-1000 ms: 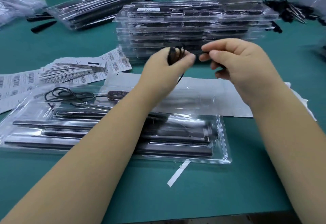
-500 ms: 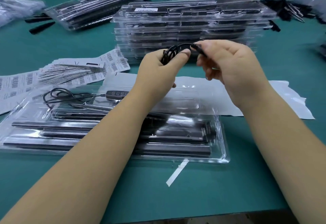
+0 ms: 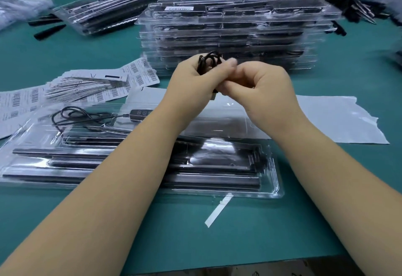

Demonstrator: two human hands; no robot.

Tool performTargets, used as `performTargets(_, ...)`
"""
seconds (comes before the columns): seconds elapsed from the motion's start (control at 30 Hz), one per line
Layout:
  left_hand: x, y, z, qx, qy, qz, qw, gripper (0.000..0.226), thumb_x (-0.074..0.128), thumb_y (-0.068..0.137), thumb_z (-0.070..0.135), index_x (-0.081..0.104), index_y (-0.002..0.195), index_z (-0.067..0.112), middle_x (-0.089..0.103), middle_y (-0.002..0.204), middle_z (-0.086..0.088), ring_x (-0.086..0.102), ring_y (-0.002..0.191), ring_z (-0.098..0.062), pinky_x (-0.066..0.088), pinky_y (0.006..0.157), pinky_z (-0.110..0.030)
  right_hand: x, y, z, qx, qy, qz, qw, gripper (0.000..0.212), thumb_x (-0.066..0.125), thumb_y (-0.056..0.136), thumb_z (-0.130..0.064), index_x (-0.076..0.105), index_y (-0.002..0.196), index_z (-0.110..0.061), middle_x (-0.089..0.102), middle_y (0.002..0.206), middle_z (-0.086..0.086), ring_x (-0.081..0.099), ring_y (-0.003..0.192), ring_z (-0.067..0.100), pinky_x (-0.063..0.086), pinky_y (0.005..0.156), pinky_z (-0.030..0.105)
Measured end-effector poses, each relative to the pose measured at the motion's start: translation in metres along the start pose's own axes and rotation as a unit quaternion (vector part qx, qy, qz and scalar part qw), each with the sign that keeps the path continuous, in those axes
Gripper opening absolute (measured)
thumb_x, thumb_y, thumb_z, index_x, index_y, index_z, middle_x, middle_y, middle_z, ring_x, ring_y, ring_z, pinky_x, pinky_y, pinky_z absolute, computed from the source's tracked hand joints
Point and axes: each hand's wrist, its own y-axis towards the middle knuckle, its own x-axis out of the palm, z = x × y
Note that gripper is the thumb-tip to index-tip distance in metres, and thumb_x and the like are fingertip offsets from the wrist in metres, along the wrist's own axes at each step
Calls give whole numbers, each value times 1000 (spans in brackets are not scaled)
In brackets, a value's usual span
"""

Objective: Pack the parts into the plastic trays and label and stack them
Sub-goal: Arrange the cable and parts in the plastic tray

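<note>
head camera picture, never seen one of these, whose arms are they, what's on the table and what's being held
This is one view from a camera worn on a person's head, looking forward and down, so the two bare arms are the wearer's own. The left hand grips a small coil of thin black cable, and the right hand pinches it close beside. On the green table lies an open clear plastic tray holding long dark bars. Behind the hands stands a stack of filled clear trays. To the left lie white barcode label sheets.
</note>
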Motion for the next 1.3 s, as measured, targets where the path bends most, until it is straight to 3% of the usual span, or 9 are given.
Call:
performTargets(0.2,-3,6,-2,-69,-73,70,992,34,48,98,33,54,72,13,60,59,5,61,58,-12,59,69,-34,-2,7,-1,6,-114,-5,993,15,68,83,-31,56,74,-30,57,66,-15,50,59,-4,36,55,9)
performTargets(0.4,-5,11,0,-115,-120,74,983,43,45,98,40,36,60,22,30,44,7,23,41,-12,29,50,-27,-28,10,2,130,-355,-165,911,32,59,86,-46,73,92,-19,69,88,0,60,85,20,49,73,32)
performTargets(0.57,-5,11,2,-132,-114,79,981,47,45,98,40,33,56,24,27,42,8,21,39,-13,32,52,-27,-41,10,-1,135,-281,-203,928,10,70,79,-40,73,76,-31,64,62,-24,57,60,-6,44,52,17)
performTargets(0.67,-2,8,4,-118,-93,89,985,44,51,96,37,33,58,22,29,42,10,25,39,-11,32,48,-24,-36,9,0,112,-274,-188,936,13,69,81,-40,72,78,-28,63,62,-17,54,55,-1,40,51,20)
performTargets(0.77,3,6,1,-67,49,84,993,36,62,84,22,38,57,20,35,45,11,37,48,-13,40,51,-24,-28,9,-2,85,-174,-126,973,14,63,85,-44,69,85,-32,66,80,-15,56,68,-2,45,60,18)
performTargets(0.87,9,4,-1,-8,178,38,983,37,60,81,16,34,55,21,35,43,12,35,48,-8,30,48,-19,-23,7,-4,59,-46,-83,994,24,61,84,-52,61,104,-38,66,88,-11,57,78,1,48,74,22)
performTargets(1.0,18,4,0,30,394,-27,918,27,53,84,24,40,61,21,42,54,8,37,50,-7,31,45,-16,-13,3,0,-15,-158,-69,985,52,66,80,-52,55,128,-34,53,89,-14,51,76,0,37,73,7)
performTargets(1.2,13,1,-2,26,287,-29,957,4,63,74,18,64,70,16,63,69,2,59,70,-17,44,59,-24,-13,10,1,-23,-40,-41,998,23,73,81,-20,67,98,-33,65,78,-9,60,53,5,49,67,19)
performTargets(1.3,7,0,-2,3,248,-43,968,30,71,76,17,57,102,21,61,77,8,56,65,1,43,58,-13,-13,14,6,-5,-33,-20,999,18,72,80,-13,68,83,-31,65,71,-13,61,59,4,53,67,25)
